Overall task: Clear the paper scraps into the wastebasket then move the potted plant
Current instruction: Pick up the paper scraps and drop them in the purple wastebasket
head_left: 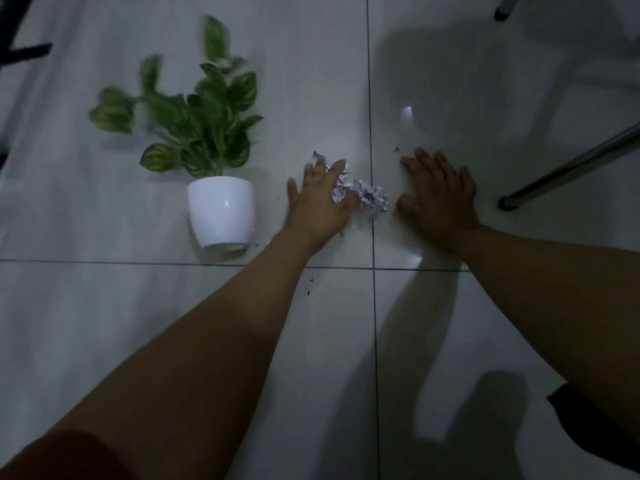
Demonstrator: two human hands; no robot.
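Gathering scraps [372, 199] on the floor [104, 306]: the left hand [320, 202] lies flat, fingers spread, over the crumpled pile. The right hand [438, 199] rests flat just beside it, and neither grips anything. The plant [221, 209] stands to the left. Sweeping both palms together first should help; no wastebasket shows.

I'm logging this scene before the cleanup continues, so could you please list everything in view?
floor: one, pale grey tiles with dark grout lines, throughout
potted plant: one, white pot with green leaves, on the floor, left of centre
paper scraps: one crumpled pile plus stray bits, white, right of the potted plant
metal legs: two, silver with dark feet, right side
left hand: one, fingers spread, touching the paper scraps
right hand: one, flat on the floor, right of the pile
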